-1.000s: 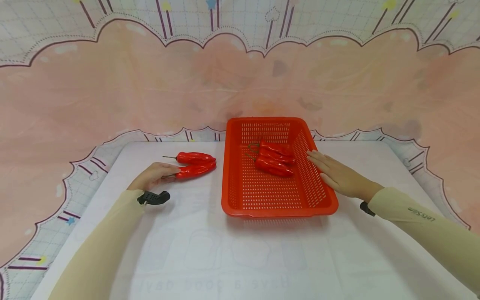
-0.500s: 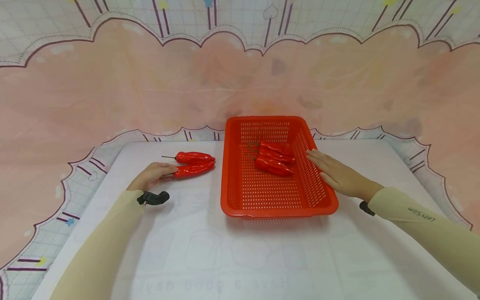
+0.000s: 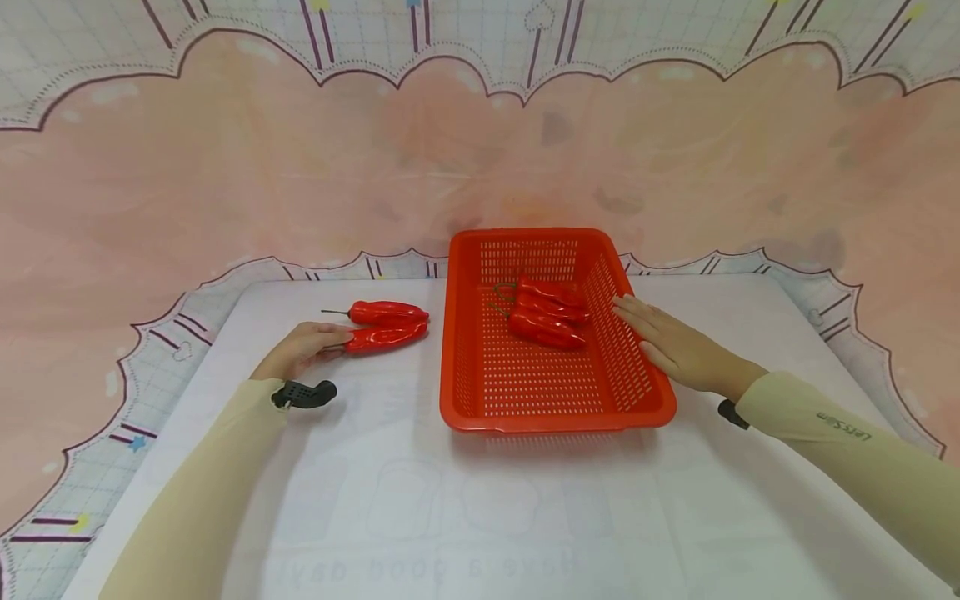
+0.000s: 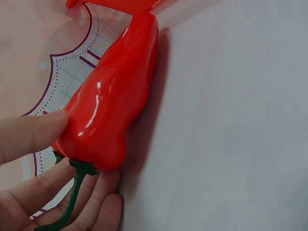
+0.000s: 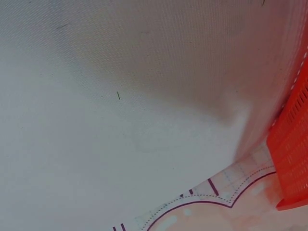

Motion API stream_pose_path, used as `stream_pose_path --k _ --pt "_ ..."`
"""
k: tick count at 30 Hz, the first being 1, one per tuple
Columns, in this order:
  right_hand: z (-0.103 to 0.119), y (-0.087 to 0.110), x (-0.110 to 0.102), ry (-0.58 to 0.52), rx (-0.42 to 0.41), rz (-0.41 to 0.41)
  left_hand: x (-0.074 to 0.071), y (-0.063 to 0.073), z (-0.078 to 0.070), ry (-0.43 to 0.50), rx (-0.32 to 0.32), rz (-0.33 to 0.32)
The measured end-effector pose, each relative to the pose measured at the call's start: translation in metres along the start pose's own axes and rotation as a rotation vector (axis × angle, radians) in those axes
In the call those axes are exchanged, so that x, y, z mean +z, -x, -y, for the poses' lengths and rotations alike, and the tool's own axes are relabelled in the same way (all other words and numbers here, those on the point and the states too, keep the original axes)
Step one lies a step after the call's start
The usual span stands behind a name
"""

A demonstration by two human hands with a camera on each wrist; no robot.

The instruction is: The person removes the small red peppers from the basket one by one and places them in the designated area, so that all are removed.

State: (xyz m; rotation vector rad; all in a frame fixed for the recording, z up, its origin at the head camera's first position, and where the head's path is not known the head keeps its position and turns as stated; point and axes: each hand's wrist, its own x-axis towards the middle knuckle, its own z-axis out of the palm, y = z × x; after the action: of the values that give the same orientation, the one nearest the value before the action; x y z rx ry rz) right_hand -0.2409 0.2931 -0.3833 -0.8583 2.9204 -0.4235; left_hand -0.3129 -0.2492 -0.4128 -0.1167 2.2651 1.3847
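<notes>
My left hand [image 3: 302, 348] holds the stem end of a red pepper [image 3: 386, 337] lying on the table left of the basket. In the left wrist view the thumb presses one side of the pepper [image 4: 108, 108], while fingers lie beneath and beside its green stem [image 4: 73, 197]. Just behind it rests a second red pepper [image 3: 388, 312], its tip near the first one's. Straight-fingered, my right hand [image 3: 678, 346] touches the right rim of a red perforated plastic basket [image 3: 558, 423]. Three red peppers [image 3: 546, 328] lie together inside the basket. The right wrist view does not show the hand.
A white cloth [image 3: 375, 492] with faint printing covers the table. Behind it hangs a pink and white patterned curtain [image 3: 337, 183]. In the right wrist view, the basket's outer wall [image 5: 296, 144] stands at the right edge, and small dark threads [image 5: 118, 95] lie on the cloth.
</notes>
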Motion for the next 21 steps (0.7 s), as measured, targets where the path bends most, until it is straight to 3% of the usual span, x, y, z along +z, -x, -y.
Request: stream_pose_path --k 21 --pt "0.004 0.001 -0.003 0.008 0.000 0.003 -0.011 0.011 0.003 -0.036 -0.019 0.008"
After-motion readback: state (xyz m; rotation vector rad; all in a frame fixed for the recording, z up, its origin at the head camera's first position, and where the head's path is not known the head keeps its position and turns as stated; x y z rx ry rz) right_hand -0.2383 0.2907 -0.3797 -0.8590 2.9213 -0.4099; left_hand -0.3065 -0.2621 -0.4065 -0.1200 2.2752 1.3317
